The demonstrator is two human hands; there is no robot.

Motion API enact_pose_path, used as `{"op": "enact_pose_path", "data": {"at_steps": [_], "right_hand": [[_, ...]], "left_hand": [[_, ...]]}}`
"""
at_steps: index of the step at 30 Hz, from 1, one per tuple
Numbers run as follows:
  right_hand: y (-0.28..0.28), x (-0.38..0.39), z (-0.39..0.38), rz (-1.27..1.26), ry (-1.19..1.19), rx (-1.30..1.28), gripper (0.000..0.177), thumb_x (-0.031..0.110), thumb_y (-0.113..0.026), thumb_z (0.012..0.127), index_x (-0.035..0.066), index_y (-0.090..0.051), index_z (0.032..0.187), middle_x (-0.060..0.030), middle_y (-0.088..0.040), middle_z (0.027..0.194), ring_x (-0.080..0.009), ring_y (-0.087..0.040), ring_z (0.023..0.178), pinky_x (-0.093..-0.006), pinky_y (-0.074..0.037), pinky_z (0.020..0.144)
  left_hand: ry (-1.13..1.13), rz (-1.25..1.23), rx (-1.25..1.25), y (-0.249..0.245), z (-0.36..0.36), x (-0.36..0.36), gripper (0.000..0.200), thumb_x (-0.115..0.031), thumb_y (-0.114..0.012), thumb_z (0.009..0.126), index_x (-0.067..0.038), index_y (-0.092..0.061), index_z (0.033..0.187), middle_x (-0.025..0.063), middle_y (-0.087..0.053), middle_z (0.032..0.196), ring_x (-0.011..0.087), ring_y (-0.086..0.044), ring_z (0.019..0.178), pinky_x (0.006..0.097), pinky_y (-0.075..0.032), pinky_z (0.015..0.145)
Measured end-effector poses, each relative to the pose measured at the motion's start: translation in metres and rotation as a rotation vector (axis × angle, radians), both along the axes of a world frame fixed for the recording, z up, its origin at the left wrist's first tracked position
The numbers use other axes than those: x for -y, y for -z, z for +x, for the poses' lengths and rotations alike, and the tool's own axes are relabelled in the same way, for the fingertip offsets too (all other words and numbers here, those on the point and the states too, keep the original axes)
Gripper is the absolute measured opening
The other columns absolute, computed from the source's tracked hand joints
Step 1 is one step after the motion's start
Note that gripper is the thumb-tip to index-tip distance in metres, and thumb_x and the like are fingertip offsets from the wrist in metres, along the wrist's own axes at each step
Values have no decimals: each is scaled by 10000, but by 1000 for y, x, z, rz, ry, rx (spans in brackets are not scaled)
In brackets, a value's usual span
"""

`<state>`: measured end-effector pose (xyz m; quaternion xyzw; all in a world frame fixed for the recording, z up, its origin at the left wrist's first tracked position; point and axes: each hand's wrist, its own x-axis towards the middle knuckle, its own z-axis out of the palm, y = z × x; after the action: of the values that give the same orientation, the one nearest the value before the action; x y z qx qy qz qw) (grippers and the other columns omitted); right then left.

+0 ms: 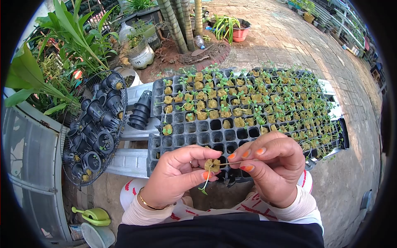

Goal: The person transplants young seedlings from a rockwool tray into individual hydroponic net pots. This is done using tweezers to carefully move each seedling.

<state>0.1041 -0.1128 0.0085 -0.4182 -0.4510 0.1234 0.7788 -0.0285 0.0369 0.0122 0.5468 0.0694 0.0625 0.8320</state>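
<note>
Left hand [182, 165]: thumb and fingers pinched on a plug [212, 165], held over the near edge of the trays [156, 99]. Right hand [276, 167]: fingertips pinched on a thin stick [230, 163], tip at the plug. Can't tell how deep it goes. Seedling [202, 191] hangs down off the plug, past the left thumb.

Handling, my read: grip the plug by its sides, just hard enough that it doesn't turn; it looks crumbly, so squeezing may split it. Keep the left thumb off the stem, which looks thin and easy to kink. Short, light strokes with the stick, angled away from stem and fingers. Steady both wrists close together. Stay above the trays so crumbs drop there. Net pots [89, 132] sit well apart, in the basket [125, 101] at left.
</note>
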Motion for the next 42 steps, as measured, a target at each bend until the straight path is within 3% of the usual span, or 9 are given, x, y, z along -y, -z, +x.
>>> {"op": "enact_pose_path", "data": {"at_steps": [6, 8, 10, 12, 24, 29, 35, 38, 42], "right_hand": [[1, -1, 0, -32, 9, 27, 196, -83, -647, 778, -14, -565, 942, -145, -618, 893, -208, -650, 814, -280, -524, 693], [1, -2, -3, 39, -80, -140, 189, -93, -636, 783, -21, -561, 942, -142, -602, 903, -216, -650, 831, -291, -532, 701], [0, -4, -4, 66, -82, -192, 188, -97, -631, 785, -24, -559, 942, -140, -595, 908, -219, -650, 838, -296, -535, 705], [0, -5, -4, 93, -83, -242, 187, -101, -627, 787, -27, -556, 943, -139, -587, 914, -222, -649, 845, -301, -538, 709], [-2, 1, 0, -91, 60, 111, 168, -81, -650, 773, -18, -579, 911, -137, -623, 869, -215, -653, 802, -285, -527, 701], [2, -5, -3, 85, -90, -198, 196, -109, -620, 787, -27, -549, 951, -138, -589, 904, -230, -650, 856, -299, -535, 725], [3, -2, 1, 71, -128, -142, 206, -125, -602, 789, -37, -531, 961, -143, -570, 917, -245, -649, 861, -321, -546, 731], [-1, 0, 1, 78, -149, -218, 208, -126, -602, 788, -38, -531, 962, -148, -573, 915, -244, -650, 857, -322, -547, 726], [-1, -1, -2, 62, -168, -274, 202, -127, -600, 790, -39, -538, 961, -150, -568, 923, -243, -650, 854, -320, -547, 723]], "left_hand": [[1, -5, 2, 1, 0, -1, 340, -3, -591, 858, 36, -526, 1189, 85, -598, 1041, 138, -584, 951, 290, -503, 844], [0, -4, 1, 2, 1, 0, 341, -2, -590, 858, 36, -525, 1191, 85, -596, 1043, 138, -583, 954, 290, -503, 845], [-45, -23, -5, 3, 1, 1, 324, -16, -639, 817, 50, -548, 1120, 154, -583, 1079, 228, -625, 949, 316, -538, 806], [-44, -26, -12, 2, 1, 0, 323, -14, -637, 818, 51, -548, 1122, 154, -581, 1079, 230, -625, 949, 318, -538, 807], [-53, -18, -3, 5, 1, 1, 309, -2, -637, 813, 48, -558, 1108, 147, -583, 1072, 224, -627, 934, 323, -539, 811], [-58, -7, -8, 4, 2, 1, 314, 0, -645, 808, 48, -559, 1107, 138, -588, 1056, 221, -629, 929, 327, -542, 810], [-61, -18, -9, 3, 1, 1, 315, -4, -647, 808, 49, -560, 1106, 137, -593, 1051, 218, -628, 934, 329, -544, 807], [-2, -15, -5, 4, 0, -1, 345, 2, -589, 857, 37, -519, 1193, 89, -596, 1044, 141, -582, 961, 300, -499, 854], [-46, -168, -7, 6, 1, 0, 345, -44, -611, 848, 45, -506, 1164, 160, -587, 1094, 254, -610, 995, 395, -538, 835]]}}
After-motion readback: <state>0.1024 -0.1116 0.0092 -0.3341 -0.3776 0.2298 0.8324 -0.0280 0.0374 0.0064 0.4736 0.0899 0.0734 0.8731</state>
